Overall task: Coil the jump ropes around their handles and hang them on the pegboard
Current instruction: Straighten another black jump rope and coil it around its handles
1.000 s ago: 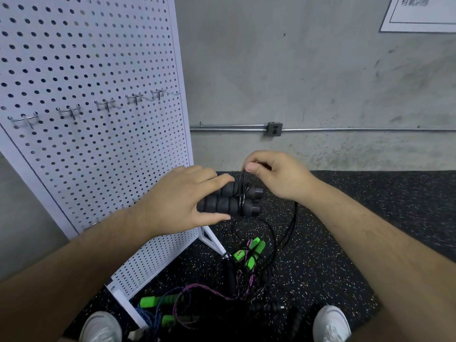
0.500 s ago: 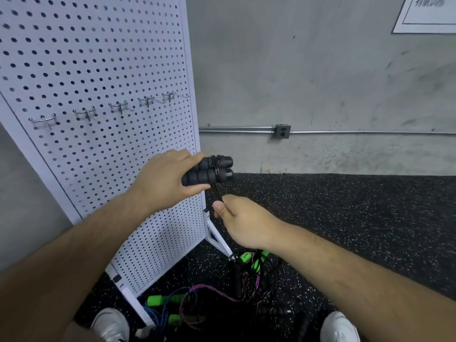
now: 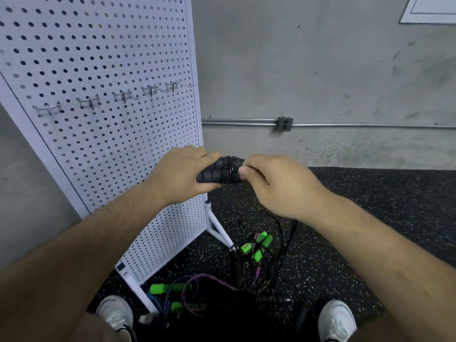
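Note:
My left hand (image 3: 181,175) grips two black foam jump-rope handles (image 3: 217,171) held side by side, level, in front of the white pegboard (image 3: 98,95). A few turns of thin black rope (image 3: 286,239) circle the handles near their right end. My right hand (image 3: 274,183) pinches that rope right beside the handles; the rest of it hangs down under my right wrist to the floor. A row of metal hooks (image 3: 123,96) on the pegboard carries nothing.
On the speckled black floor between my white shoes (image 3: 114,314) lies a tangle of other ropes: green handles (image 3: 257,244), more green handles (image 3: 164,288), a black handle (image 3: 238,269), purple and blue cords. The pegboard's white foot (image 3: 218,228) reaches toward them. A concrete wall with a conduit stands behind.
My right hand came up from below the handles to their right end, bringing the rope round them. The handles dropped slightly and moved right.

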The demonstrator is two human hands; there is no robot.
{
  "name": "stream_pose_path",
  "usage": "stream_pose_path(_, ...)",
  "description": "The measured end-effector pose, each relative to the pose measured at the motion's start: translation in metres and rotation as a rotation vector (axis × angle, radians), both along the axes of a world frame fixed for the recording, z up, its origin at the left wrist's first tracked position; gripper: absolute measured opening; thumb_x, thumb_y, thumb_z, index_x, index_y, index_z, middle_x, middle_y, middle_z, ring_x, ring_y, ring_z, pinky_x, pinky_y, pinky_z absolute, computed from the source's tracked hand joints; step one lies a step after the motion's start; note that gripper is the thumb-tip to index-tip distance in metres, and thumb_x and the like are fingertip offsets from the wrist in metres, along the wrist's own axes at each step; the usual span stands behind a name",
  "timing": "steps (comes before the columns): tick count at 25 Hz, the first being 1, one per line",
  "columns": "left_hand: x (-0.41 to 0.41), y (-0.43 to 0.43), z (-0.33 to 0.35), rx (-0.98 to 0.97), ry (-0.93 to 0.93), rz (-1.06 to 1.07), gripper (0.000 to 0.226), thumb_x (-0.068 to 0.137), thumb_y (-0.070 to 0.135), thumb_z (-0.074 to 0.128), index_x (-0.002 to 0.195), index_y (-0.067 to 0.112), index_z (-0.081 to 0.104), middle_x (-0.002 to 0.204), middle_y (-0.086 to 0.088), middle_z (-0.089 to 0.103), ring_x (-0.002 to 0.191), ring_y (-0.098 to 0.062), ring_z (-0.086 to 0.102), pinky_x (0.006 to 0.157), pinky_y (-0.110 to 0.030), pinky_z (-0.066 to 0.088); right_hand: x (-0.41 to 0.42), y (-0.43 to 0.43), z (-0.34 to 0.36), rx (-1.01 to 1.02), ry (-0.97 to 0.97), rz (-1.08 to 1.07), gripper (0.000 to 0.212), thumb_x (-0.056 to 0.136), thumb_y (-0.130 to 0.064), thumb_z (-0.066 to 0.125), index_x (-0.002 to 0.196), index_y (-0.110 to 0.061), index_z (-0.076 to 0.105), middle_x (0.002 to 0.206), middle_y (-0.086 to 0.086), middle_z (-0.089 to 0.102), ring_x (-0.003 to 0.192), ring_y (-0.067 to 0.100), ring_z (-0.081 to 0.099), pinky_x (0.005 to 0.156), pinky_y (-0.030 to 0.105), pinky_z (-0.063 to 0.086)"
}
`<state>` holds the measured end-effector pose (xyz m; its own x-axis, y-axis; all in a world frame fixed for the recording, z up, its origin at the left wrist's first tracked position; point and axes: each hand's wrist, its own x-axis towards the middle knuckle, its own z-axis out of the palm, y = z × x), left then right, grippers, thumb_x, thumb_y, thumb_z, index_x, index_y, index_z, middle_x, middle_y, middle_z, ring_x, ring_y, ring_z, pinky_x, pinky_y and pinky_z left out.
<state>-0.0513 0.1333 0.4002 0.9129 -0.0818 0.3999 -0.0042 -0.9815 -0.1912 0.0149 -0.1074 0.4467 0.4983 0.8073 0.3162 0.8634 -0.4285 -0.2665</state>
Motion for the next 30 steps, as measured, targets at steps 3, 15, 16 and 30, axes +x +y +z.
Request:
stream_pose_path(3,-0.002,-0.01,-0.005,0.054,0.029,-0.092,0.061,0.086,0.07,0.056,0.132,0.029,0.054,0.093,0.01,0.056,0.086,-0.016,0.054,0.072,-0.035,0.044,0.023,0.0,-0.002,0.075,-0.168,-0.018,0.026,0.103,-0.04,0.046,0.104,-0.024,0.066,0.087,-0.009,0.063,0.079,0.016,0.057,0.062,0.03,0.036)
stream_pose_path(15,-0.019,-0.057,0.012,-0.253,0.02,-0.259,0.065,0.084,0.07,0.056,0.138,0.033,0.05,0.096,0.015,0.052,0.09,-0.008,0.05,0.08,-0.03,0.045,0.076,0.0,-0.027,0.207,0.321,0.104,0.014,0.1,-0.026,0.057,0.09,-0.027,0.067,0.081,-0.014,0.068,0.076,-0.002,0.061,0.072,0.016,0.048)
stream_pose_path(16,-0.022,-0.061,0.014,-0.301,0.027,-0.249,0.064,0.084,0.068,0.055,0.139,0.035,0.048,0.097,0.016,0.05,0.091,-0.006,0.049,0.08,-0.026,0.043,0.071,0.001,-0.028,0.232,0.471,0.129,0.018,0.1,-0.012,0.053,0.087,-0.02,0.062,0.075,-0.013,0.063,0.069,-0.002,0.058,0.067,0.013,0.047)
stream_pose_path(30,-0.015,-0.003,0.016,-0.238,-0.116,0.003,0.072,0.087,0.059,0.066,0.147,0.025,0.045,0.115,0.005,0.06,0.104,-0.017,0.055,0.09,-0.039,0.049,-0.007,0.019,-0.046,0.03,0.452,0.052,0.036,0.108,-0.035,0.036,0.097,-0.013,0.062,0.067,-0.011,0.049,0.054,-0.001,0.046,0.054,0.019,0.034)
